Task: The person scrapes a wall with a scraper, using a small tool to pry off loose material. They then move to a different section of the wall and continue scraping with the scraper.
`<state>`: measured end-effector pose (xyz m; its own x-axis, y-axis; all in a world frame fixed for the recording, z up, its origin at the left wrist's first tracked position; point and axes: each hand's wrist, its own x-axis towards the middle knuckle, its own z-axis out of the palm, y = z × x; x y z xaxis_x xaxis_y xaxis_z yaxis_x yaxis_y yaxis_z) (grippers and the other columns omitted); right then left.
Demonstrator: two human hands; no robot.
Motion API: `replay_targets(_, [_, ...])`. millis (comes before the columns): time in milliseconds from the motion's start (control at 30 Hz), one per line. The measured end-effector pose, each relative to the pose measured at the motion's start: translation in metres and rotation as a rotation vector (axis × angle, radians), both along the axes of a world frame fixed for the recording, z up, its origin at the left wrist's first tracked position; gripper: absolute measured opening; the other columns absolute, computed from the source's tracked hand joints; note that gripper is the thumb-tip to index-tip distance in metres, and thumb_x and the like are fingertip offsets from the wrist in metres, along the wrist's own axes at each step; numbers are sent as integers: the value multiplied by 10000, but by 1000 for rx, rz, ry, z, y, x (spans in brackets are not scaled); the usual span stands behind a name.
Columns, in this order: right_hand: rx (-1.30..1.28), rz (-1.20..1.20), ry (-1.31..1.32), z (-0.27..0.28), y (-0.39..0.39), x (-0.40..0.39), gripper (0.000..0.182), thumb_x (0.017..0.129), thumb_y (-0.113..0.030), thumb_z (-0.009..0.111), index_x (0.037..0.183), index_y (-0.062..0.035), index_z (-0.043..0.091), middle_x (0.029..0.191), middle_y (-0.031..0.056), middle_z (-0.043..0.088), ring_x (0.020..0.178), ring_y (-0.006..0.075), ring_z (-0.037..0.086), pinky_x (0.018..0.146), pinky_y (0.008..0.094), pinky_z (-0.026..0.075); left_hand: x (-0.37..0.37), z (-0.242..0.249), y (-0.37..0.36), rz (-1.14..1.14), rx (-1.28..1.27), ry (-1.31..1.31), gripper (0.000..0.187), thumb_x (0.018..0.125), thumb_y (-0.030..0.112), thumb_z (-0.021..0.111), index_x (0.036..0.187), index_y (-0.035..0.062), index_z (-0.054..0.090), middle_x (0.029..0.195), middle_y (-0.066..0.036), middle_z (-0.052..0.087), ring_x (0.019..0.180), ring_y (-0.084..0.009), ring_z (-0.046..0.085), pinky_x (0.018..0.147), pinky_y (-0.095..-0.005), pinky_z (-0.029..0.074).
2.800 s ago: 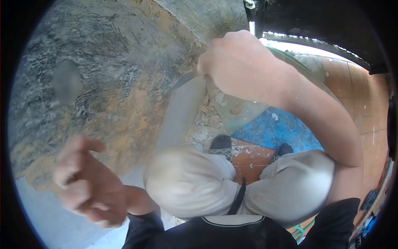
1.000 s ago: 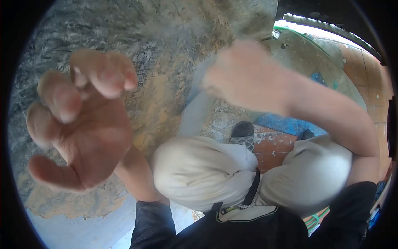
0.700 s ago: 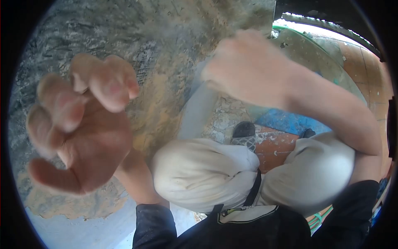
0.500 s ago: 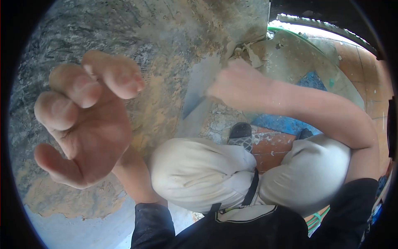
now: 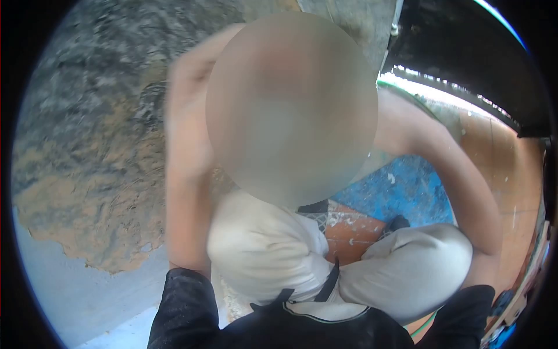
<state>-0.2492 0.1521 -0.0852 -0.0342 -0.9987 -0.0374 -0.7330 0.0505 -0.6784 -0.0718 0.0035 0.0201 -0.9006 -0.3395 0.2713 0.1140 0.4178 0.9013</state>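
A blurred round patch hides the middle of the view. My left hand (image 5: 192, 72) shows only in part at the patch's upper left edge, in front of the rough grey and tan wall (image 5: 99, 134); its fingers are covered. From the right, my right forearm (image 5: 450, 151) reaches in to the patch, which hides my right hand. Whether either hand holds or touches anything cannot be seen.
Below the patch are my knees in pale trousers (image 5: 264, 241). Beyond them lies a blue sheet (image 5: 401, 189) on orange floor tiles (image 5: 500, 174). A dark panel (image 5: 465, 64) stands at the upper right, and a green hose (image 5: 401, 90) runs below it.
My left hand has moved up and right from in front of the wall, and its spread fingers are now hidden. The right hand is now covered too. The view has shifted.
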Motion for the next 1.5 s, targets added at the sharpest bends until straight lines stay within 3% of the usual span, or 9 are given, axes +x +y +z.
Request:
replay_targets(100, [16, 57, -151, -39, 16, -8, 138, 777, -78, 535, 836, 6, 628, 734, 197, 622, 687, 356, 606, 662, 425, 480, -30, -1, 43, 43, -65, -67, 174, 883, 150, 597, 943, 1, 664, 894, -86, 684, 786, -139, 635, 719, -279, 511])
replay_targets(267, [106, -19, -233, -41, 77, -33, 178, 768, -92, 556, 907, -13, 634, 774, 154, 636, 736, 310, 614, 688, 402, 479, -67, 7, 91, -178, -109, 74, 189, 820, 184, 576, 804, 0, 612, 797, -164, 623, 769, -337, 615, 727, -414, 481])
replay_targets(500, [300, -369, -355, -21, 102, -40, 244, 769, -122, 587, 989, -22, 620, 881, 135, 631, 854, 272, 595, 759, 372, 469, -102, -10, 123, -371, -106, 259, 145, 833, 140, 581, 871, 4, 615, 845, -161, 623, 806, -331, 617, 738, -400, 475])
replay_targets(967, [819, -112, -445, 58, 69, -55, 412, 770, -182, 649, 1153, -41, 592, 1096, 98, 620, 1090, 196, 556, 902, 312, 448, -105, -7, 100, 36, -410, 407, 116, 797, 163, 576, 802, 48, 588, 804, -73, 550, 812, -234, 505, 778, -371, 384])
replay_targets(1100, [218, 219, 200, 24, 54, -82, 372, 795, -196, 644, 1119, -28, 571, 1108, 115, 579, 901, 179, 604, 741, 302, 494, -61, 43, 107, 241, -654, 402, 145, 801, 195, 584, 813, 52, 567, 830, -76, 546, 869, -242, 518, 826, -388, 389])
replay_targets(1233, [-824, 602, -227, 79, -17, 3, 92, 885, -161, 563, 890, -70, 551, 715, 26, 559, 542, 119, 515, 474, 283, 424, -9, 85, 97, 476, -1006, 191, 181, 778, 211, 612, 825, 50, 542, 844, -82, 542, 870, -263, 534, 875, -428, 401])
replay_targets(1300, [588, 572, -1435, 97, -24, 14, 174, 969, -218, 470, 875, -77, 508, 734, 35, 506, 482, 85, 437, 370, 227, 327, 5, 91, 83, 533, -1215, 84, 197, 751, 210, 644, 804, 54, 536, 818, -75, 539, 817, -259, 544, 879, -438, 429])
replay_targets(1367, [525, 539, -1399, 122, -30, 39, 153, 971, -218, 443, 914, -85, 493, 742, 35, 475, 459, 86, 396, 345, 219, 278, 22, 104, 69, 471, -1490, -34, 247, 759, 216, 656, 625, 65, 514, 699, -56, 515, 730, -235, 541, 827, -411, 462])
replay_targets(1500, [424, 462, -1500, 138, -47, 72, 151, 986, -214, 384, 945, -99, 472, 734, 31, 428, 410, 73, 307, 316, 202, 214, 41, 120, 36, 468, -1426, -23, 281, 768, 194, 649, 575, 60, 493, 622, -61, 481, 657, -232, 529, 753, -372, 462])
